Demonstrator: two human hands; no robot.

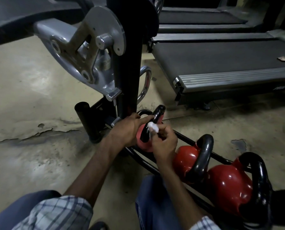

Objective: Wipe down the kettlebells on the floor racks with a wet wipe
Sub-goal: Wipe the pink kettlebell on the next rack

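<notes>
Pink rounded kettlebell with glossy black loop handle (145, 146) sits at the far end of the black tubular floor rack (145, 161), just beside the black upright post of a gym machine (126, 63). Crumpled white wet wipe (152, 127) pressed against the handle's lower leg. Step in hand, by judgement: wiping this bell's handle. Right hand (165, 140) pinches the wipe, fingers curled tight, wrist bent inward. Left hand (126, 130) cups the bell's shoulder, fingers curved round it, forefinger reaching toward the handle; steadying, apparently. Next probably calls for working the wipe round the loop, then over the body. Two glossy red kettlebells (229, 188) wait nearer on the rack.
</notes>
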